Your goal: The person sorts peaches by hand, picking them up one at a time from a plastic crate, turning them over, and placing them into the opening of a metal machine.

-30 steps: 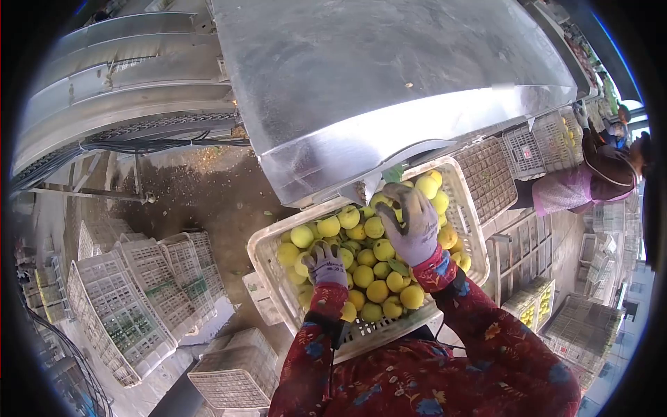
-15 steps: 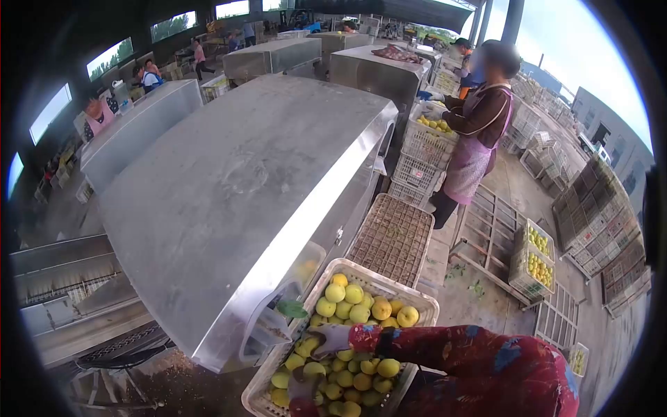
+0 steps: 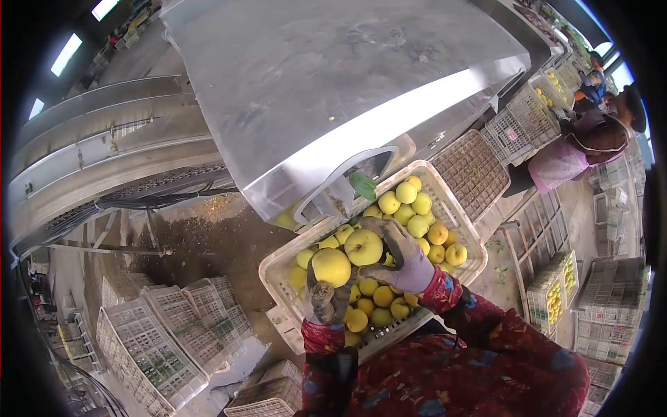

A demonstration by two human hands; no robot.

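Two large round fruits sit in the person's fingers, just above the loose ones. The left hand (image 3: 331, 302), in a soiled grey glove, curls its fingers round a smooth yellow fruit (image 3: 331, 268); the fruit hides part of that grip. Beside it, the right hand (image 3: 410, 265), in a lavender-grey glove with darkened fingers, closes round a yellow-green fruit (image 3: 363, 247) from its right side, fingers above and thumb below. This spread probably steadies the round skin without squeezing it, and leaves the stem hollow exposed.

Under and around the fingers, more yellow fruits (image 3: 382, 296) fill an off-white slatted plastic crate (image 3: 474, 233). It lies close to the body, likely so both hands reach it easily. Just beyond the fingertips, a green leaf (image 3: 363, 185) juts out by the mouth of a broad grey sheet-metal housing (image 3: 347, 104), whose bulk and bright edge would hinder a reach straight ahead; the crate's raised rim bounds sideways movement.

Farther right of the fingers lies a brownish grid-patterned crate (image 3: 471, 172), and past it a co-worker in a pink apron (image 3: 558, 167). Left of the fingers, well apart, pale lattice crates (image 3: 153, 340) stand on the floor.
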